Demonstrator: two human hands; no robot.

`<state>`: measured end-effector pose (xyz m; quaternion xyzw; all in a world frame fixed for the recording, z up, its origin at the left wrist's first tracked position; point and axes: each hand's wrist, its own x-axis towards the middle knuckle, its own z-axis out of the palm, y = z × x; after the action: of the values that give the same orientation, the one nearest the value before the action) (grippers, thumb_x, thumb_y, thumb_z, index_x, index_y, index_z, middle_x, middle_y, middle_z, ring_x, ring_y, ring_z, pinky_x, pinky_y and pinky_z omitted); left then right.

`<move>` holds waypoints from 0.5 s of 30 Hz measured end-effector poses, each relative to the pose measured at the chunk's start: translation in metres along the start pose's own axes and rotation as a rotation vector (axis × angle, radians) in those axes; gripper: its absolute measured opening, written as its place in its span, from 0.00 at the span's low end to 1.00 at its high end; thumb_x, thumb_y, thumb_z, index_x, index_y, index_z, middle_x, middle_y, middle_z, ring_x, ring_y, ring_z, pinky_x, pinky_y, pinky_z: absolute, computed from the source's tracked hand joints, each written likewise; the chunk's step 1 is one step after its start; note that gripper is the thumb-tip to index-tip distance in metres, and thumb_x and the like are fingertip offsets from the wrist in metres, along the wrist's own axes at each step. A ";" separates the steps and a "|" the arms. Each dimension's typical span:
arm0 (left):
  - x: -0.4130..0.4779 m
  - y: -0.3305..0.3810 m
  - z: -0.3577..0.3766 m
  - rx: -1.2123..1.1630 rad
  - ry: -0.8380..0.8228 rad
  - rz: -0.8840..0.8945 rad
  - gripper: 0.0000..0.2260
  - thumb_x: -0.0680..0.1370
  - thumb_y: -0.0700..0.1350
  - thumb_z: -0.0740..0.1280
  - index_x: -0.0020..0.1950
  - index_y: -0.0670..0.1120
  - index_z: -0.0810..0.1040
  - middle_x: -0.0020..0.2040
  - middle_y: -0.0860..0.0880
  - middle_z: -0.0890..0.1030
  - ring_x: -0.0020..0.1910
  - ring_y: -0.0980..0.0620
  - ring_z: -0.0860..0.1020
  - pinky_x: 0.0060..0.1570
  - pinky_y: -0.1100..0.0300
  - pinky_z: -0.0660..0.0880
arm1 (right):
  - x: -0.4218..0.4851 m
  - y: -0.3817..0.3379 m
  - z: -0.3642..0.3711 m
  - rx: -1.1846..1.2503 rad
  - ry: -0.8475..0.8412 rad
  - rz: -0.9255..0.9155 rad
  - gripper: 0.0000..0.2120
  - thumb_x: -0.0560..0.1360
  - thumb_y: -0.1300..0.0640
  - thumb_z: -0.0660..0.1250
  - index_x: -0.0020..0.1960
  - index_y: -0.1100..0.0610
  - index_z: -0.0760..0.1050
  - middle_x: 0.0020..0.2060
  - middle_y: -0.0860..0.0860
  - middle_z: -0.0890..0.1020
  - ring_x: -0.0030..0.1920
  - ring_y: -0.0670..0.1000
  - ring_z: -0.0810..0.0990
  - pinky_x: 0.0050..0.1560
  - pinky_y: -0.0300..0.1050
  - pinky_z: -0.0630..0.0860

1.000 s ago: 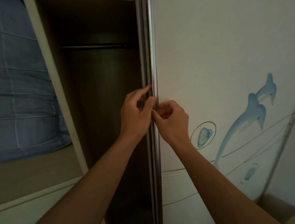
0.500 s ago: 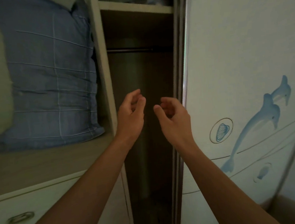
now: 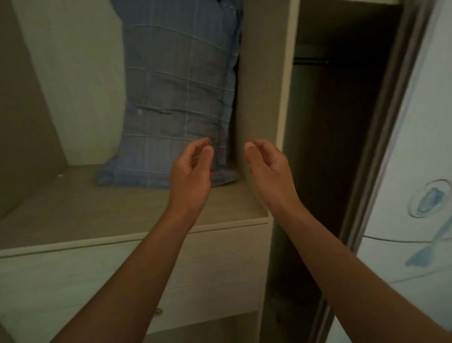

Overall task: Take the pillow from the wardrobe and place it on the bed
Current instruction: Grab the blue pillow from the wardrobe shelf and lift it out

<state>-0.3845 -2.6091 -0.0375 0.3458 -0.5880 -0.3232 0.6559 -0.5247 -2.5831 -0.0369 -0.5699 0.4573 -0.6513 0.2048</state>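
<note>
A blue checked pillow (image 3: 177,88) stands upright on the wardrobe shelf (image 3: 87,209), leaning against the vertical divider (image 3: 262,68). My left hand (image 3: 191,174) hovers in front of the pillow's lower right corner, fingers curled and apart, holding nothing. My right hand (image 3: 269,166) is level with it, in front of the divider's edge, also loosely curled and empty. Neither hand touches the pillow. The bed is out of view.
The sliding door (image 3: 435,171) with blue dolphin drawings stands pushed to the right. Between it and the divider is a dark hanging compartment (image 3: 335,135) with a rail. Drawers (image 3: 92,274) sit below the pillow shelf.
My hands let go of the sliding door's edge and moved left toward the pillow. The view swung left, so the pillow compartment now fills the middle.
</note>
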 end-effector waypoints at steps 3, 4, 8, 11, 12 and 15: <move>0.010 -0.005 -0.040 0.029 0.061 0.002 0.14 0.79 0.50 0.62 0.62 0.46 0.78 0.54 0.53 0.81 0.56 0.49 0.79 0.55 0.45 0.78 | 0.005 0.005 0.033 0.029 -0.059 -0.018 0.14 0.79 0.46 0.62 0.61 0.50 0.76 0.54 0.46 0.83 0.54 0.41 0.81 0.55 0.37 0.76; 0.013 -0.007 -0.052 0.042 0.079 -0.003 0.15 0.78 0.52 0.62 0.61 0.47 0.78 0.53 0.55 0.81 0.56 0.49 0.79 0.54 0.46 0.78 | 0.009 0.008 0.042 0.032 -0.070 -0.029 0.14 0.79 0.45 0.62 0.61 0.49 0.76 0.54 0.45 0.83 0.53 0.40 0.81 0.54 0.37 0.76; 0.026 -0.020 -0.087 0.098 0.140 -0.033 0.11 0.81 0.47 0.62 0.61 0.47 0.77 0.53 0.52 0.80 0.57 0.47 0.78 0.60 0.40 0.75 | 0.029 0.023 0.072 0.078 -0.063 -0.017 0.14 0.76 0.43 0.63 0.57 0.47 0.77 0.53 0.48 0.83 0.54 0.46 0.81 0.58 0.46 0.78; 0.043 -0.030 -0.102 0.149 0.163 -0.032 0.10 0.81 0.46 0.61 0.60 0.47 0.77 0.54 0.51 0.80 0.57 0.46 0.78 0.60 0.41 0.75 | 0.048 0.035 0.100 0.146 -0.047 -0.021 0.12 0.76 0.44 0.63 0.55 0.48 0.77 0.50 0.47 0.83 0.53 0.48 0.81 0.57 0.47 0.77; 0.051 -0.032 -0.104 0.159 0.164 -0.028 0.08 0.82 0.45 0.61 0.59 0.48 0.77 0.52 0.52 0.80 0.55 0.47 0.79 0.59 0.43 0.75 | 0.055 0.040 0.109 0.167 -0.053 -0.027 0.12 0.77 0.45 0.63 0.56 0.48 0.77 0.50 0.47 0.83 0.53 0.47 0.81 0.57 0.45 0.77; 0.078 -0.033 -0.103 0.177 0.148 -0.006 0.08 0.82 0.44 0.61 0.58 0.47 0.77 0.49 0.54 0.79 0.49 0.52 0.77 0.52 0.48 0.77 | 0.075 0.051 0.127 0.212 -0.081 -0.010 0.12 0.80 0.49 0.63 0.60 0.52 0.77 0.53 0.49 0.82 0.55 0.46 0.81 0.58 0.42 0.75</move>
<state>-0.2751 -2.6840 -0.0292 0.4271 -0.5629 -0.2455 0.6636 -0.4395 -2.7140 -0.0460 -0.5730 0.3744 -0.6736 0.2789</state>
